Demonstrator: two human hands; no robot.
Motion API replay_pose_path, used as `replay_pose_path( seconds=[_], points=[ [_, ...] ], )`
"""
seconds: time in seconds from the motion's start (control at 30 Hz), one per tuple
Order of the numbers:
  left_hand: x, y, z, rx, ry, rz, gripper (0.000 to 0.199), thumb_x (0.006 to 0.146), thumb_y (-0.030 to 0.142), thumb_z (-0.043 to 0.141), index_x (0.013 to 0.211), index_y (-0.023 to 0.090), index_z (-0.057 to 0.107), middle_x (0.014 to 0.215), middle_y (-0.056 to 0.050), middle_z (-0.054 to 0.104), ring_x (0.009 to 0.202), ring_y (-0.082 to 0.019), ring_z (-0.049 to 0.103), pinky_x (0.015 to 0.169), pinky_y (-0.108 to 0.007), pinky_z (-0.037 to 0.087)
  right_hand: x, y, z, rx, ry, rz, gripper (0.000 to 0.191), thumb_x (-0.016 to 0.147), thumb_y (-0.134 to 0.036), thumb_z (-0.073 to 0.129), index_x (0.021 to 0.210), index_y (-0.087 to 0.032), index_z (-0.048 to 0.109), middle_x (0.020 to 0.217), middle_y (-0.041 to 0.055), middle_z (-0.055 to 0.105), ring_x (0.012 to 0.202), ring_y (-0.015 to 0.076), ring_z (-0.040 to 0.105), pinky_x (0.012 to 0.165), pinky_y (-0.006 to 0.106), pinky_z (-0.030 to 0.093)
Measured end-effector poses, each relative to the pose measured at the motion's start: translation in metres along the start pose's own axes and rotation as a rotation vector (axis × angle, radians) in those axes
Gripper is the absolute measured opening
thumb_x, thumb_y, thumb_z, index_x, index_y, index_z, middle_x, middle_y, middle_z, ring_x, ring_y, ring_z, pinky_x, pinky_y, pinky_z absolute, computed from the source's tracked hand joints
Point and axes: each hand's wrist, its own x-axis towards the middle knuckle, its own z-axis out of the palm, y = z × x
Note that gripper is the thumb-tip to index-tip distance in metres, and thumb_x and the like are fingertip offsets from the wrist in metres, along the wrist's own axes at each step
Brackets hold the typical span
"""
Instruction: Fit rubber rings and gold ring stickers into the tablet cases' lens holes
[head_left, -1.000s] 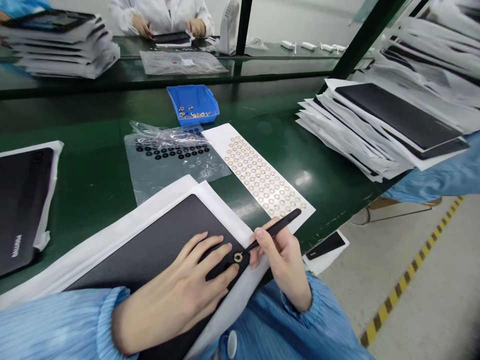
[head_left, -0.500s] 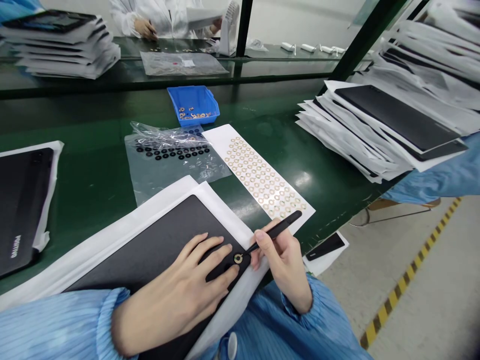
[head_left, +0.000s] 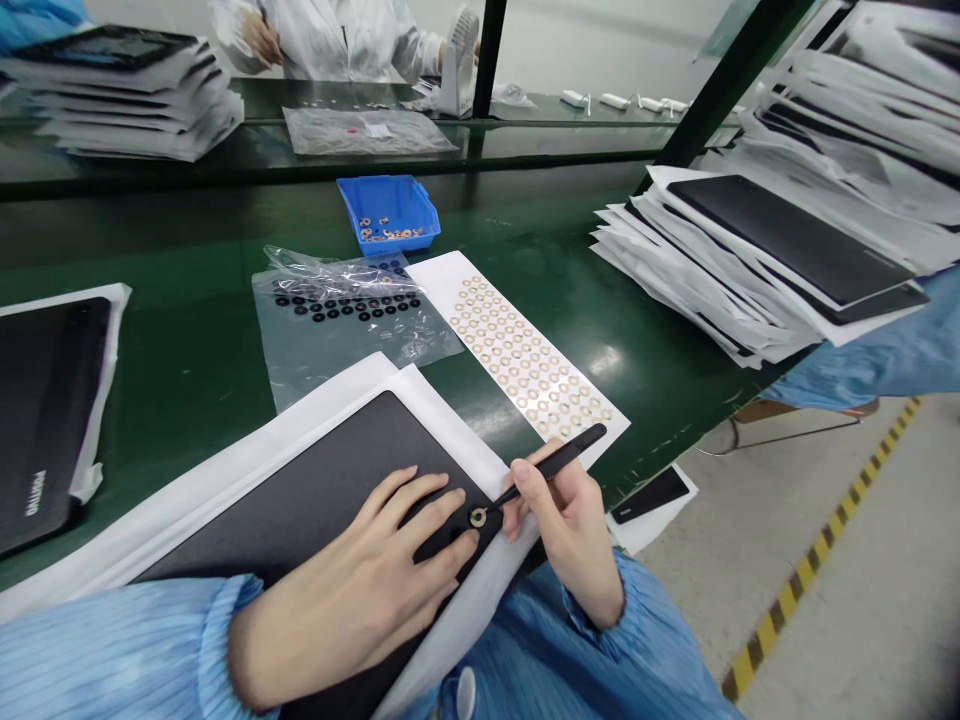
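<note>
Seemingly partway: we have one ring (head_left: 472, 519) on black panel (head_left: 322, 480), near corner, tip of black tool (head_left: 559, 459) by it. Right hand (head_left: 568, 522) pinches tool, fingers closed; left hand (head_left: 360, 590) rests on panel, fingers slightly spread, gripping nothing. Many gold rings (head_left: 518, 356) wait on white sheet (head_left: 441, 270).

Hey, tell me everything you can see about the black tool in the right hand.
The tool is slim and black, with a smooth-looking, wider, rounded back end and a front that narrows to a fine point. I can't tell whether it's plastic or metal. The right hand grips it like a pen, slanted, its back end towards the upper right of the picture. The tip is at or very near a small gold-coloured ring on the black panel; actual contact is unclear.
</note>
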Motion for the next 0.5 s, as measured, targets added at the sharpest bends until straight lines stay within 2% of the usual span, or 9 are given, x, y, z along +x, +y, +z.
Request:
replay_pose_path(
  seconds=[0.23,0.5],
  points=[
    [0.0026,0.0006,-0.0035,-0.007,0.029,0.000,0.038,0.100,0.021,0.028,0.106,0.019,0.065,0.106,-0.008,0.067,0.104,-0.025,0.059,0.090,-0.044,0.050,0.0002,0.0004,-0.0005,0.019,-0.012,-0.021,0.037,0.088,-0.052,0.055,0.073,-0.018,0.050,0.044,-0.0023,0.057,0.035,0.0110,0.054,0.039,0.021,0.049],
    [0.0007,0.0005,-0.0004,-0.023,0.012,-0.013,0.036,0.100,0.022,0.030,0.108,0.019,0.065,0.107,-0.008,0.066,0.107,-0.025,0.057,0.093,-0.046,0.048,-0.0001,-0.0003,-0.0006,0.041,-0.036,-0.065,0.035,0.088,-0.048,0.056,0.073,-0.017,0.050,0.045,-0.0025,0.057,0.036,0.0106,0.055,0.039,0.020,0.049]
  ],
)
